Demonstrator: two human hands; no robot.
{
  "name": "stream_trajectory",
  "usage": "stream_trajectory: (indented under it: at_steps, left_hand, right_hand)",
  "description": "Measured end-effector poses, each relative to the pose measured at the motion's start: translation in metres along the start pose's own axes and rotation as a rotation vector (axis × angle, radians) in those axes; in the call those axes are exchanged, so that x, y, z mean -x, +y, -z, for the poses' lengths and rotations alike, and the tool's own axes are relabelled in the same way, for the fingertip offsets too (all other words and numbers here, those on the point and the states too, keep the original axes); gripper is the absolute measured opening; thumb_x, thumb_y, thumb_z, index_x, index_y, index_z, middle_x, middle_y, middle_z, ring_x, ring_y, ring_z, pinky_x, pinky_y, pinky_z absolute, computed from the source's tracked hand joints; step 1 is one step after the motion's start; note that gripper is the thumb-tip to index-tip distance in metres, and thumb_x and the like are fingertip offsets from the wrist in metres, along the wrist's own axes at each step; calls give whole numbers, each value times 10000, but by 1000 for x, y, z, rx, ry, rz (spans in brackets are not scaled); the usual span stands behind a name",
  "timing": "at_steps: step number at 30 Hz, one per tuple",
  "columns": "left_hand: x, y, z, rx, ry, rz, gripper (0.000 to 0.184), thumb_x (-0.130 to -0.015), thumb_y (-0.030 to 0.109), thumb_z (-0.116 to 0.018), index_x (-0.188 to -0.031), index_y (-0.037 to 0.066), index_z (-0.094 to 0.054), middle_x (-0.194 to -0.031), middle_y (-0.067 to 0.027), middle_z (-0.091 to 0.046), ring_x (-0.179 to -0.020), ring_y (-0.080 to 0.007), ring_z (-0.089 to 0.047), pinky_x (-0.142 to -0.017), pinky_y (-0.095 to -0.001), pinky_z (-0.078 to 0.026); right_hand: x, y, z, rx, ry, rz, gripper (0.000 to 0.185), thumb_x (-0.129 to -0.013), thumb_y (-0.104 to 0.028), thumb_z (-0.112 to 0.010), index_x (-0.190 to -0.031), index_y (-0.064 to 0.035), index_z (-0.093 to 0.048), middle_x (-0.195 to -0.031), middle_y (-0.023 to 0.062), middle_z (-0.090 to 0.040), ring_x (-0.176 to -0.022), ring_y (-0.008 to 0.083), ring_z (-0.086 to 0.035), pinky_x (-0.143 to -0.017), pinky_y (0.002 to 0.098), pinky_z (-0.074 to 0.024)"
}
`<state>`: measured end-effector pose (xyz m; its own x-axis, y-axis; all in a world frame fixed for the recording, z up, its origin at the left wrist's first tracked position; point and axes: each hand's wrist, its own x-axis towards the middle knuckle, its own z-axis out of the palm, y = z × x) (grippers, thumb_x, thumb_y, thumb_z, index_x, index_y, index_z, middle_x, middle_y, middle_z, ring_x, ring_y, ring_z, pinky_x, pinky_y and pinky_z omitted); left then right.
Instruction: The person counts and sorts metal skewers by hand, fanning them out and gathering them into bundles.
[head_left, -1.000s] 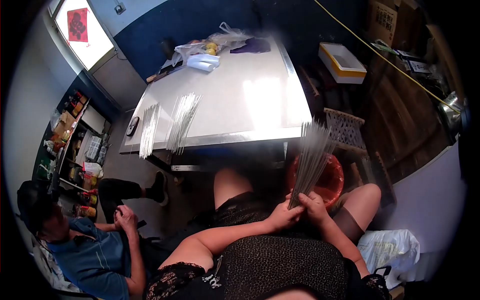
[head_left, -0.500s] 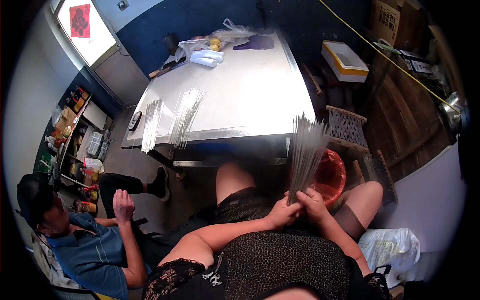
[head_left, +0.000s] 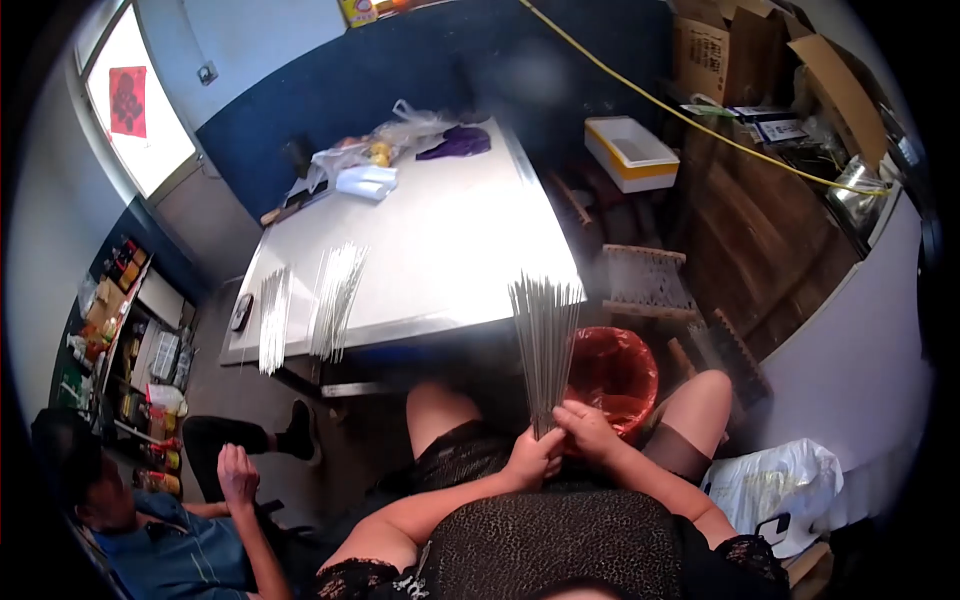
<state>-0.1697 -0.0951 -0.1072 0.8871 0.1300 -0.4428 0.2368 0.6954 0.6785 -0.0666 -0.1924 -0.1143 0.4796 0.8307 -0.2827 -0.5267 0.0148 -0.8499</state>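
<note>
A black-and-brown, finely mottled top point(head_left: 560, 535) has black floral-lace sleeves point(head_left: 752, 560) at three and nine o'clock. A silvery ornament point(head_left: 412, 582) hangs toward nine o'clock; dark, patterned fabric point(head_left: 462, 455) covers the thigh at eleven.

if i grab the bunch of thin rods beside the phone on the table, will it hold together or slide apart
The bunch of rods would probably splay or slide, since no tie shows around it. The rods seem stiff: they look straight, near ends jutting past the table without visible sag.
</note>
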Motion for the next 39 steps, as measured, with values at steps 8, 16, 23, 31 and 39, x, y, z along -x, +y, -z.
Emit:
stream_trajectory:
  at_steps: [8, 16, 23, 31, 39]
  left_hand:
    - [-1, -7, 5, 137, 32, 59, 164, -904, 212, -513, -834, 149, -380, -534, 32, -341, -357, -67, -300, -325, -213, -240]
    - [-6, -5, 7, 126, 28, 59, 202, -886, 215, -551, -796, 135, -389, -561, 21, -376, -395, -80, -322, -356, -215, -274]
    - [-8, -5, 11, 137, 20, 67, 158, -878, 195, -550, -800, 108, -444, -600, 7, -423, -412, -84, -348, -371, -216, -294]
    - [-3, -4, 9, 140, 48, 78, 145, -871, 185, -567, -822, 107, -455, -618, 10, -439, -420, -79, -347, -369, -209, -291]
    - [-2, -4, 12, 170, -5, 66, 137, -890, 215, -540, -844, 93, -496, -691, -3, -523, -456, -71, -387, -395, -204, -314]
  right_hand:
    - [-3, 12, 1, -23, -22, 4, 188, -926, -214, -486, -982, -40, -527, -854, 1, -576, -737, 55, -540, -639, 198, -441]
    - [-2, 8, 2, 22, -7, -34, 220, -930, -233, -481, -993, -30, -537, -847, 7, -574, -730, 70, -545, -642, 209, -456]
    - [-7, 11, 10, -1, -73, -38, 246, -932, -230, -458, -1045, -20, -518, -861, 27, -584, -719, 99, -571, -634, 232, -483]
    - [-3, -1, -2, 45, -40, -14, 248, -931, -195, -424, -1106, -28, -480, -877, 40, -578, -664, 102, -563, -617, 234, -487]
    - [0, -4, -3, 55, -48, -45, 235, -930, -209, -417, -1075, -38, -490, -785, 6, -552, -566, 59, -504, -537, 193, -437]
